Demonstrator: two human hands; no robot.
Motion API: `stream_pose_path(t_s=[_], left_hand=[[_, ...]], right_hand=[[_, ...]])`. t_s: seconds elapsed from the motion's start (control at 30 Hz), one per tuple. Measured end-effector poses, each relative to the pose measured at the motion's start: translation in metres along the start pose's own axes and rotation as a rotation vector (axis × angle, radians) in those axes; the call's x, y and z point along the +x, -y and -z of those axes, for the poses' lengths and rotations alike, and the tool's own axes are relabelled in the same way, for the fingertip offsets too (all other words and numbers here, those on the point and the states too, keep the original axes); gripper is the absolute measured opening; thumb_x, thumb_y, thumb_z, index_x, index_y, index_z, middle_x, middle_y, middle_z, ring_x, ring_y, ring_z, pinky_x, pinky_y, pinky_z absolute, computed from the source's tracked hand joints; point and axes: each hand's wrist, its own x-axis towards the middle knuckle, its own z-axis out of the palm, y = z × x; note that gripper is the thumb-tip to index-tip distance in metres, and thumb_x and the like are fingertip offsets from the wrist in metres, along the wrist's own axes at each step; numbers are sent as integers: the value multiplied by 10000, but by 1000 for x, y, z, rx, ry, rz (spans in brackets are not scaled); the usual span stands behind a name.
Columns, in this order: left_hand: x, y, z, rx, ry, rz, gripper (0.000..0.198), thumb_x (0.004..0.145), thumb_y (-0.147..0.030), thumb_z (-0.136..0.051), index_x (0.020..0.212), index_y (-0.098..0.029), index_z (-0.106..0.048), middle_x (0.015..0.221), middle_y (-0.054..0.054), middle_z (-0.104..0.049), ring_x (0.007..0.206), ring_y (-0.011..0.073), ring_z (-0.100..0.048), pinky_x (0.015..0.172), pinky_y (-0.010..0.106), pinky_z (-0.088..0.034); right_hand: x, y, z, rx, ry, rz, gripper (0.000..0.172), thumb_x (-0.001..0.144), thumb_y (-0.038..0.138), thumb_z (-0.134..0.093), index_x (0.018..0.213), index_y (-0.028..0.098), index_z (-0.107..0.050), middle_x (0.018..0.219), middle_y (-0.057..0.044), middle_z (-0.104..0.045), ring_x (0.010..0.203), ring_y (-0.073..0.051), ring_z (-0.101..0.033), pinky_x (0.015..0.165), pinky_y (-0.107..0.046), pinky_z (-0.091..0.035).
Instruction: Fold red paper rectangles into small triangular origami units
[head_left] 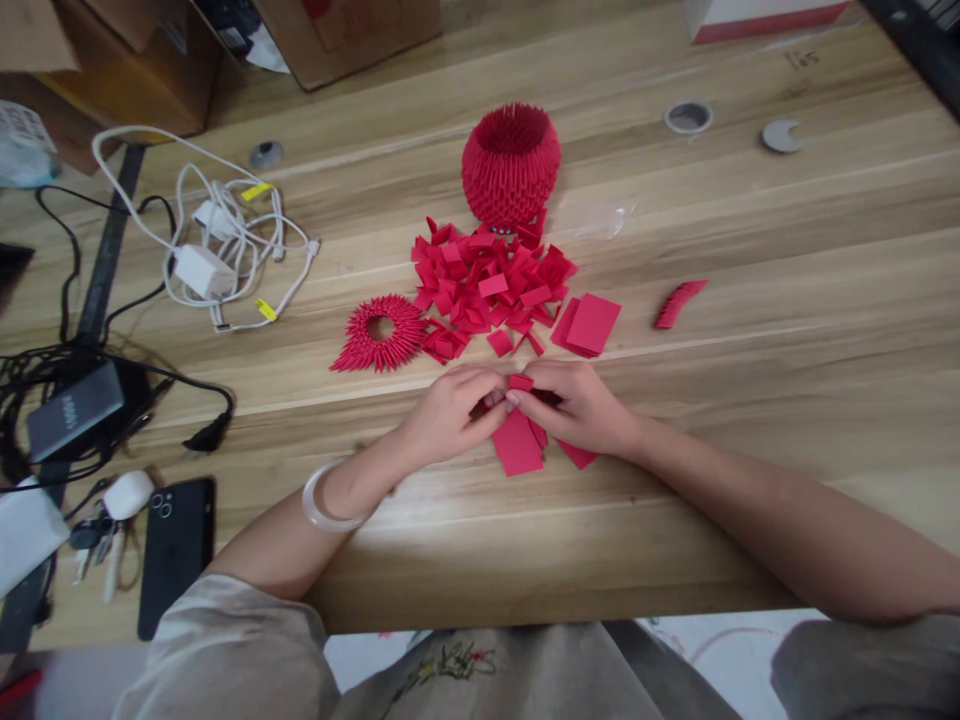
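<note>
Between my left hand and my right hand is a small folded piece of red paper. Fingertips of both hands pinch it near the table's middle. Flat red paper rectangles lie just beneath my hands, partly covered by them. Beyond them spreads a loose heap of folded red paper pieces. A short stack of red paper sits to the right of the heap. Left of it lies a spiky red paper ring with a pointed end. A round red bowl-like body of interlocked paper pieces stands behind.
White chargers with tangled cables lie at the left. Nearer are black cables, a black phone and keys with a white case. Cardboard boxes stand at the back. A short curved red strip lies to the right.
</note>
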Motion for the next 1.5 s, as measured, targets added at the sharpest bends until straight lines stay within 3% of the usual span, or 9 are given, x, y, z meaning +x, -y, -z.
stream_pose_path(t_s=[1.5], left_hand=[[0, 0, -1, 5, -16, -13, 126, 848, -182, -490, 726, -153, -474, 644, -2, -518, 595, 103, -470, 567, 212, -380]], right_hand=[[0, 0, 0, -8, -3, -1, 296, 873, 219, -490, 595, 165, -404, 547, 36, -396, 528, -81, -390, 541, -212, -312]])
